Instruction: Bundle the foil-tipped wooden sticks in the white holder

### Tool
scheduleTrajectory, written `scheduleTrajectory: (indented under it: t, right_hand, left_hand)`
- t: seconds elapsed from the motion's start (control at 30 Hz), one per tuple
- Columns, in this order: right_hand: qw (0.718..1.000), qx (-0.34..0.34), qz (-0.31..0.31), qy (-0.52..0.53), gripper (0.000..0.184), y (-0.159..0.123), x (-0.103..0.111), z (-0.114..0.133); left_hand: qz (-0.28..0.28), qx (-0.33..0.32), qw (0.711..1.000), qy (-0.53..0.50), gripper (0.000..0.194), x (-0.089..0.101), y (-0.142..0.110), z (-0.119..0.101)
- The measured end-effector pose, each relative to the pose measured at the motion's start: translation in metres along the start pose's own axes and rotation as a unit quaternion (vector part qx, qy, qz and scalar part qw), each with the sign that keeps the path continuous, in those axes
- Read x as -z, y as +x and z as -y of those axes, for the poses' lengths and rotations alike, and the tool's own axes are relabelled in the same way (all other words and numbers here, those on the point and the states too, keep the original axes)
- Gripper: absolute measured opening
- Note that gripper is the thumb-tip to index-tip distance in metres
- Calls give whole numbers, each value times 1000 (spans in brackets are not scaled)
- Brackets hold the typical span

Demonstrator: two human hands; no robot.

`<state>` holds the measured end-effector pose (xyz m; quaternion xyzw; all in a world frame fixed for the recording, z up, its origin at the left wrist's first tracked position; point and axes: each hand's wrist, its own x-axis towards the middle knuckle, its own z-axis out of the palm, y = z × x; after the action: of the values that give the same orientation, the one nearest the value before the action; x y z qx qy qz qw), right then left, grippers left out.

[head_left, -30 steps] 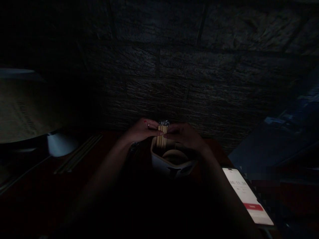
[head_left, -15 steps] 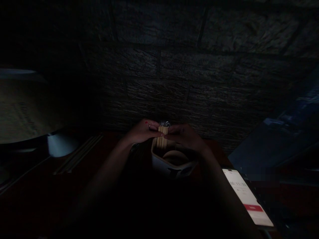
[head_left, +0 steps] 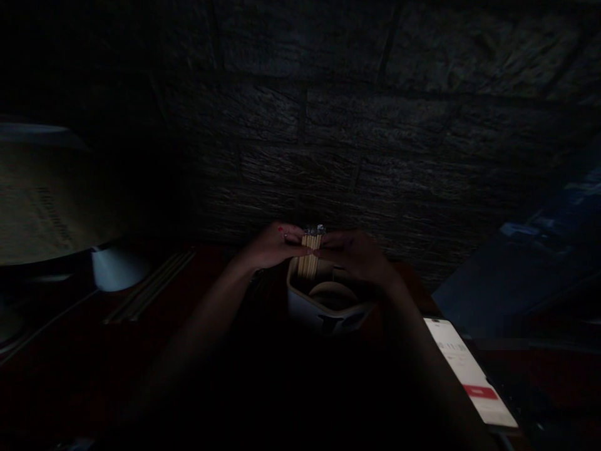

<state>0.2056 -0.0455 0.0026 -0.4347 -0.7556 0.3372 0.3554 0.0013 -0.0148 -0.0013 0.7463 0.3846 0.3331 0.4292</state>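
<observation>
My left hand [head_left: 277,245] and my right hand [head_left: 354,254] meet over a white-walled box [head_left: 300,304] with a pale rim. Between them they grip a bundle of light wooden chopsticks [head_left: 310,263], upright and side by side. Thumbs press on its near side, the other fingers partly hidden behind. Something shiny and silvery [head_left: 315,229] shows at the bundle's top; I cannot tell what it is. The lower ends reach into the box's left part. A round-edged pale object [head_left: 334,289] sits in the box beside them.
Several long thin sticks [head_left: 148,288] lie on the dark red table [head_left: 188,300] at left. A pale lamp-like shape with lettering [head_left: 51,207] looms at far left. A lit phone [head_left: 472,376] lies at right. A stone-block wall [head_left: 300,125] rises behind.
Both hands keep hold of the chopsticks in nearly the same place. The view has shifted slightly, and the silvery top looks a little different.
</observation>
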Motion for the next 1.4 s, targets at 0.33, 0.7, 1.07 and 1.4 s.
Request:
scheduleTrajectory:
  t: [0.33,0.7,1.07,1.4]
  right_hand:
    - [999,-11,-5,-38,17,-1,-3,5]
    - [999,-30,0,-31,15,0,-3,3]
    - [1000,0,25,8,15,2,-5,-1]
    - [1000,5,9,-9,13,1,-6,0]
  left_hand:
    - [3,-20,1000,5,22,1,-2,0]
    - [6,-14,1000,-2,19,2,0,4]
    - [7,8,1000,-1,21,2,-2,0]
    - [10,18,1000,-18,23,2,-1,-2]
